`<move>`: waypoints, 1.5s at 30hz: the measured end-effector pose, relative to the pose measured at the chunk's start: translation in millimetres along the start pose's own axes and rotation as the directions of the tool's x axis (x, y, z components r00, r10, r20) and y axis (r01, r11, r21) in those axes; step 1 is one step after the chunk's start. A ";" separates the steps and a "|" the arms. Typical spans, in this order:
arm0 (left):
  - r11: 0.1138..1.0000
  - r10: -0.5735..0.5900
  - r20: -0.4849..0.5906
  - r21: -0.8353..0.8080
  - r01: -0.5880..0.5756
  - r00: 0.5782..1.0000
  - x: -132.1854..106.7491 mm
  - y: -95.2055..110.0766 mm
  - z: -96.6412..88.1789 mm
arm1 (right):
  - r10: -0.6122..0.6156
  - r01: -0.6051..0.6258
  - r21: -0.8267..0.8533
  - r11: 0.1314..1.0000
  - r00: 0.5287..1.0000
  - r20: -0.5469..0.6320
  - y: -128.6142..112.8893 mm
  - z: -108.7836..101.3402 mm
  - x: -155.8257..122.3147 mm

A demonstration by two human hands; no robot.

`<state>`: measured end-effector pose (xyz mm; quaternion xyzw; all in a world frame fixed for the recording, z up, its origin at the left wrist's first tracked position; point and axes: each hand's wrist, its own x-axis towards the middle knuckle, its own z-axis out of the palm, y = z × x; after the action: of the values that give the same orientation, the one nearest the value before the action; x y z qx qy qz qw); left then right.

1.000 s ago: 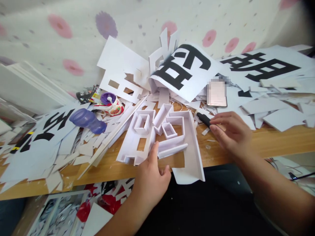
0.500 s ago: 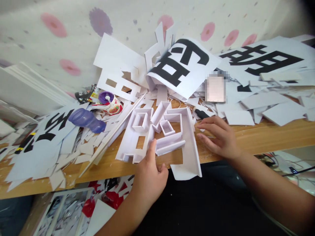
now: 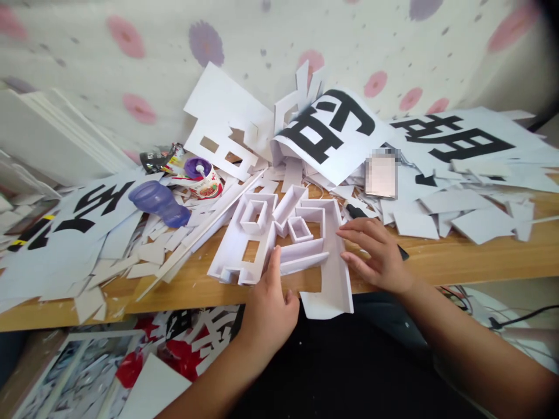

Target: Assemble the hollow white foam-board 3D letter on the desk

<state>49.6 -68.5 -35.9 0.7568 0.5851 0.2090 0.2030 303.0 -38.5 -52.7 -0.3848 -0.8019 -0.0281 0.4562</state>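
A white foam-board model (image 3: 279, 238) shaped like a large raised character, with thin upright walls, lies on the wooden table (image 3: 458, 256) at its near edge. My left hand (image 3: 268, 308) grips the model's near edge, thumb up against an inner wall. My right hand (image 3: 378, 253) lies flat with spread fingers against the model's right outer wall. A black pen-like tool (image 3: 356, 212) lies on the table just behind my right hand, partly hidden by it.
White foam offcuts (image 3: 144, 256) and sheets printed with big black characters (image 3: 332, 122) cover the table. A purple plastic bottle (image 3: 159, 203) and a cup with a purple lid (image 3: 201, 177) lie at left. A phone (image 3: 381, 174) rests behind. Scraps litter the floor (image 3: 174, 355).
My right hand left the black tool and slid left onto the model's right wall. My left hand stayed on the model's near edge. The view shifted slightly.
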 end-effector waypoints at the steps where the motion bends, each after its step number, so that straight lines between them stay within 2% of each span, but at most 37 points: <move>1: 1.000 0.016 -0.014 -0.005 -0.016 1.000 -0.3 -0.8 1.4 | 0.012 -0.011 -0.009 1.000 1.000 0.019 -2.4 -0.3 3.4; 6: 0.998 0.058 -0.045 -0.029 -0.059 0.997 -1.8 -6.1 7.3 | 0.147 -0.134 -0.205 0.970 0.988 0.050 -10.7 0.6 26.0; 9: 0.996 0.077 -0.061 -0.038 -0.079 0.995 -2.2 -9.6 11.6 | 0.223 -0.160 -0.327 0.931 0.960 0.166 -11.7 2.4 39.3; 12: 0.994 0.101 -0.081 -0.036 -0.104 0.992 -2.3 -12.2 15.5 | 0.266 -0.156 -0.372 0.915 0.927 0.264 -11.5 3.8 47.7; 17: 0.993 0.101 -0.076 -0.052 -0.106 0.992 -2.5 -11.9 16.6 | 0.153 -0.104 -0.216 0.971 0.962 0.227 -21.1 3.8 56.2; 19: 0.994 0.089 -0.065 -0.052 -0.092 0.994 -2.9 -10.8 16.1 | 0.084 -0.052 -0.132 0.990 0.964 0.251 -30.7 5.4 60.2; 21: 0.996 0.079 -0.054 -0.047 -0.081 0.995 -3.2 -10.1 16.2 | 0.000 0.021 -0.056 0.998 0.941 0.339 -41.1 9.4 63.7; 24: 0.995 0.084 -0.045 -0.050 -0.086 0.995 -3.4 -10.6 17.3 | -0.100 0.131 -0.032 0.991 0.872 0.478 -52.6 18.4 66.6; 26: 0.995 0.085 -0.039 -0.054 -0.087 0.996 -3.2 -11.7 18.2 | -0.111 0.162 -0.054 0.985 0.845 0.524 -56.2 24.3 67.0; 28: 0.995 0.083 -0.040 -0.059 -0.085 0.996 -3.0 -12.9 19.0 | -0.101 0.157 -0.060 0.986 0.838 0.537 -57.7 28.6 66.8; 35: 0.975 0.133 -0.086 -0.170 -0.146 0.987 -6.2 -12.9 20.0 | -0.116 0.182 -0.080 0.980 0.852 0.511 -59.7 31.8 63.7; 41: 0.936 0.083 -0.073 -0.337 -0.103 0.994 -11.0 -10.7 18.5 | -0.084 0.139 -0.062 0.988 0.836 0.542 -60.6 29.0 64.6; 45: 0.887 0.028 -0.009 -0.462 -0.029 1.000 -14.2 -12.5 19.3 | -0.090 0.149 -0.067 0.987 0.840 0.536 -61.6 28.7 64.8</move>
<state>47.0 -80.6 -60.0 0.6952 0.5077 0.3457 0.3734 224.4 -32.0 -1.8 -0.3504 -0.9164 0.0084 0.1931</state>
